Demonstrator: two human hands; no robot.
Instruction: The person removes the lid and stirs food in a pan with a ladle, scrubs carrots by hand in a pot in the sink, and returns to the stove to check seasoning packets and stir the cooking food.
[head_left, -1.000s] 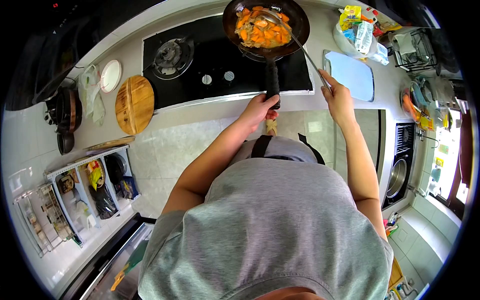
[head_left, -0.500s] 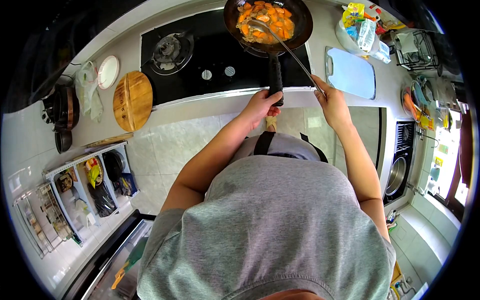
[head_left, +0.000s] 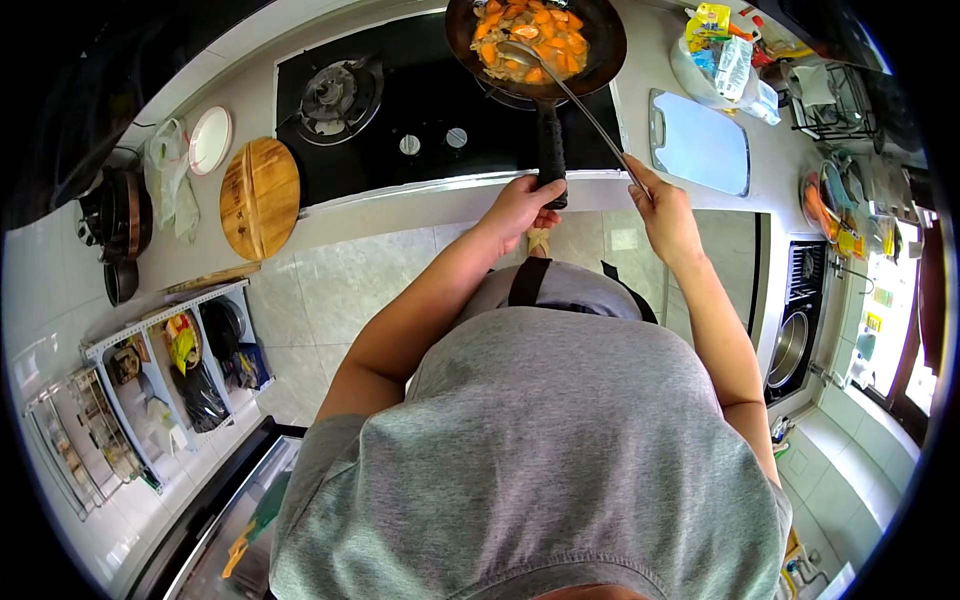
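One wok (head_left: 606, 56) — stovetop (head_left: 430, 85); tiled floor (head_left: 335, 265)

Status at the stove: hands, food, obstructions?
Left hand gripping pan handle. Right hand holding spoon, its head in the food. Nothing seen in the way.

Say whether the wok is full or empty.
Partly filled: the wok holds orange food, and some of its dark inside shows bare on the right.

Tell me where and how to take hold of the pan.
The pan is probably best held by the end of its long, straight handle, where the left hand has its grip; come from the person's side, slightly left, since it points toward the body and the spoon slants past on its right.
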